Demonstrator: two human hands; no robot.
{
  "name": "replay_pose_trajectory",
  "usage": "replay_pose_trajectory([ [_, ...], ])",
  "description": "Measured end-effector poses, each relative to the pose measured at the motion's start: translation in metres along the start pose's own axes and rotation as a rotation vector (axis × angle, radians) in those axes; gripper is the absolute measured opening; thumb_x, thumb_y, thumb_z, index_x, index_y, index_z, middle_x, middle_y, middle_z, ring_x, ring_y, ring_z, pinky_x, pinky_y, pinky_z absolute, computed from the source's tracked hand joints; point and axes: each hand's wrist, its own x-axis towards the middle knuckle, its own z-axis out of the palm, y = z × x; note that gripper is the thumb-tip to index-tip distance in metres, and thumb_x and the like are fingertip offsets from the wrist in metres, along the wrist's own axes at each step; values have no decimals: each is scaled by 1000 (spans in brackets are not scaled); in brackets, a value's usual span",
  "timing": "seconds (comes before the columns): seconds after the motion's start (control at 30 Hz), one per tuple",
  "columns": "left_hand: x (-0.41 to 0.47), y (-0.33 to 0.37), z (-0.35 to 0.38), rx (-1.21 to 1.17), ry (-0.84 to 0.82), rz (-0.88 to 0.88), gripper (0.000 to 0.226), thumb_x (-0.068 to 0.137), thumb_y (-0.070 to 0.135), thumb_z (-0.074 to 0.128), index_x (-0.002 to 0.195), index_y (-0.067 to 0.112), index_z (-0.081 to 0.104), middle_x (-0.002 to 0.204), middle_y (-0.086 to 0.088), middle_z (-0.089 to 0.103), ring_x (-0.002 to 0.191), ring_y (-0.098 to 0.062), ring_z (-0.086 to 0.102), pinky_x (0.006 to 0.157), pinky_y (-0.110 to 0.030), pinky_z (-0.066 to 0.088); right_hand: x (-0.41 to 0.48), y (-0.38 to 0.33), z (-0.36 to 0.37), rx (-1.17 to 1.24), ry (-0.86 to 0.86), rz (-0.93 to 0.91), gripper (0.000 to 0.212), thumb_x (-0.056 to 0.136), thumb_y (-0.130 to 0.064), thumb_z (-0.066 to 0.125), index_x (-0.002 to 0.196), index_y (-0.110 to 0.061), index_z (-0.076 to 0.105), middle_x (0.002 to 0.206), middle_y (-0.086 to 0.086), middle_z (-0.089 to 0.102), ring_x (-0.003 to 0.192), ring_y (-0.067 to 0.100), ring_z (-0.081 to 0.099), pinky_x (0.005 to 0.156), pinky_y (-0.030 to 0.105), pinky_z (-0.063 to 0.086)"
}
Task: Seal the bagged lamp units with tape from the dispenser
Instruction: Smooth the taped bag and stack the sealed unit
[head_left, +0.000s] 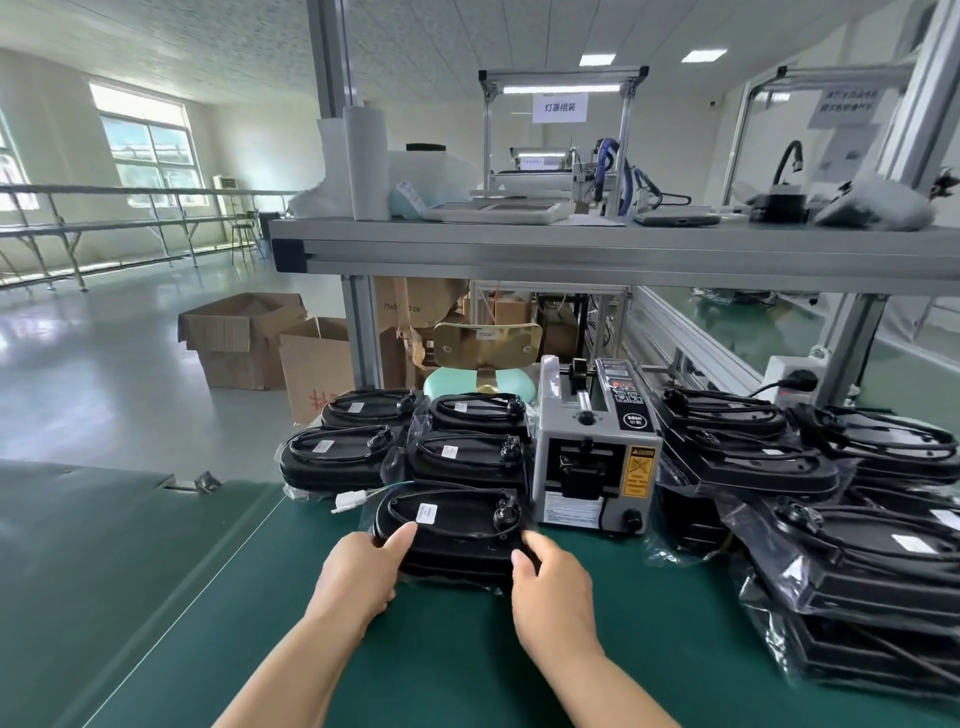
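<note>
A black oval lamp unit (457, 525) in a clear bag lies on the green table (260, 623) in front of me, a white label on its top. My left hand (358, 569) grips its left end, thumb on top. My right hand (553, 592) holds its right near corner, fingers curled round the edge. The grey tape dispenser (597, 457) stands just behind and to the right of this unit. A loose white connector (349, 501) with thin wires lies at the unit's left.
Several bagged lamp units are stacked behind on the left (395, 441). A larger pile (831, 493) fills the table's right side. A metal shelf (571, 249) spans overhead. Cardboard boxes (249, 338) stand on the floor beyond, and a chair (483, 364) behind the table.
</note>
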Motion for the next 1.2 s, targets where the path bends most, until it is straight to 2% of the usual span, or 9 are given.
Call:
replay_pose_trajectory([
  [0.2, -6, 3, 1, -12, 44, 57, 26, 92, 48, 63, 87, 26, 49, 58, -3, 62, 40, -17, 52, 47, -24, 44, 1, 5, 4, -19, 25, 3, 42, 104, -26, 46, 144, -16, 50, 144, 3, 55, 132, 21, 51, 111, 32, 40],
  [0.4, -16, 7, -1, 53, 64, 58, 35, 93, 50, 59, 99, 16, 55, 61, -5, 64, 44, -20, 56, 56, -31, 52, -3, 6, -1, 5, -12, 1, 43, 102, -31, 47, 143, -19, 51, 146, -1, 53, 136, 16, 46, 112, 27, 35],
  [0.5, -26, 13, -6, 105, 71, 27, 51, 94, 53, 57, 124, 12, 54, 94, -12, 71, 75, -29, 68, 79, -42, 55, -7, 2, -17, 36, -133, 31, 49, 100, -31, 51, 148, -23, 45, 145, -2, 52, 127, 15, 52, 101, 21, 40],
  [0.6, -44, 16, -13, 163, 199, 44, 73, 93, 56, 55, 149, 13, 38, 139, -19, 53, 121, -40, 54, 97, -47, 43, -23, 3, -45, 93, -143, 10, 55, 98, -31, 52, 152, -27, 38, 152, -5, 43, 133, 9, 45, 97, 14, 34],
  [0.77, -104, 51, 13, 116, 219, 322, 55, 95, 49, 53, 138, 14, 51, 121, -9, 59, 115, -27, 48, 92, -46, 40, -50, 15, -105, 188, -3, -63, 49, 100, -26, 51, 148, -29, 42, 146, -9, 46, 82, -24, 54, 60, -4, 39],
  [0.87, -145, 88, 54, 64, 84, 525, 45, 95, 44, 58, 132, 20, 56, 100, 2, 58, 91, -15, 55, 82, -38, 41, -65, 19, -152, 182, 98, -119, 45, 100, -26, 53, 144, -31, 47, 141, -15, 50, 92, -21, 49, 65, -5, 38],
  [1.0, -185, 129, 115, 26, -125, 660, 44, 93, 47, 59, 132, 27, 55, 104, 13, 52, 86, 2, 54, 69, -19, 38, -75, 23, -219, 134, 324, -219, 44, 97, -23, 56, 140, -30, 52, 138, -17, 53, 105, -19, 51, 84, -4, 37],
  [1.1, -199, 152, 157, 36, -292, 662, 56, 93, 52, 57, 142, 26, 46, 127, 4, 52, 101, -8, 53, 85, -26, 39, -73, 38, -266, 139, 539, -192, 51, 95, -22, 58, 144, -30, 46, 145, -14, 46, 123, -1, 44, 110, 21, 35],
  [1.2, -203, 172, 187, -52, -386, 489, 70, 92, 54, 58, 150, 22, 36, 146, -3, 44, 123, -21, 48, 99, -38, 42, -64, 59, -305, 299, 742, 16, 74, 90, -29, 66, 153, -23, 28, 158, -2, 31, 133, 18, 40, 117, 41, 31],
])
